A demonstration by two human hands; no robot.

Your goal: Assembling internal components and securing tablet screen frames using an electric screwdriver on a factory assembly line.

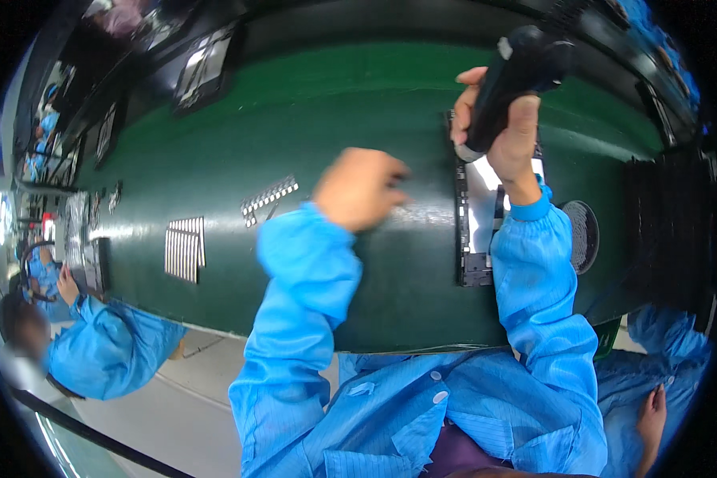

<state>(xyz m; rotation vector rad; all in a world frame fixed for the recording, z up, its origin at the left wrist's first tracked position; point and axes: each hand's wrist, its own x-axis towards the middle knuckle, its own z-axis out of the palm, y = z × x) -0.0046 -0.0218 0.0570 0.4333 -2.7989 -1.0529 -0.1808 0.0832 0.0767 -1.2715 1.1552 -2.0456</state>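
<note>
My right hand (518, 135) is wrapped around a thick black handheld power screwdriver (506, 88). The tool leans, with its narrow lower end over the upper left corner of a flat device with a black frame and shiny silver face (476, 215). My right forearm covers much of that device. Left of it, above the table, is my left hand (362, 190), blurred by motion. Its fingers look curled, with a dark spot among them; whether they hold anything cannot be told. Farther left lies a strip with rows of small pale pieces (269, 197).
Striped pale sheets (183, 248) lie on the green table (406, 303). A round dark dish (581, 237) stands right of the device, a black stack (671, 231) beyond it. Co-workers in blue sit at left (115, 346) and right (645, 406). Dark panels (205, 68) stand along the far edge.
</note>
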